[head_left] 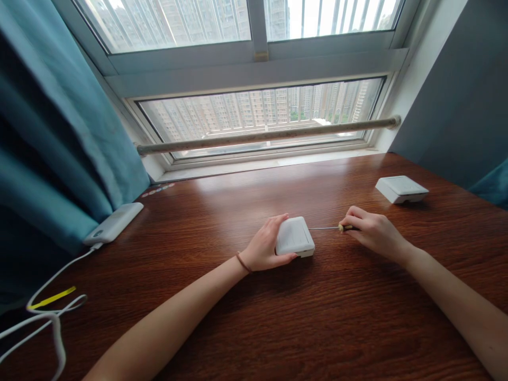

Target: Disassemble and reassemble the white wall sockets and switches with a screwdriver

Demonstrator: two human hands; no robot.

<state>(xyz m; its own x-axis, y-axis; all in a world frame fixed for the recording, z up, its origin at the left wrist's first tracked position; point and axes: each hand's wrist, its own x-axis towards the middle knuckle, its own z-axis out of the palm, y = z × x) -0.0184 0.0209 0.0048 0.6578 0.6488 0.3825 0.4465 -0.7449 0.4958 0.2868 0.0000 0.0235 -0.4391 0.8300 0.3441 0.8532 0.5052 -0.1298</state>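
Note:
A small white square box (294,236), much like a wall switch, lies on the brown wooden table (246,323). My left hand (266,245) grips it from the left, thumb along the near side and fingers over the far side. To the right, my right hand (367,227) is closed round the dark and yellow handle of a screwdriver (323,228). Its thin metal shaft points left, and the tip reaches the box's right side. Whether the tip is inside the box or only touches it, I cannot tell.
Another white square box (402,188) sits at the back right. At the left lies a white power bank (114,223) with a white cable (59,278) and a yellow strip (53,298). A blue curtain (67,132) hangs there. Behind the table are a metal rail (270,136) and a window.

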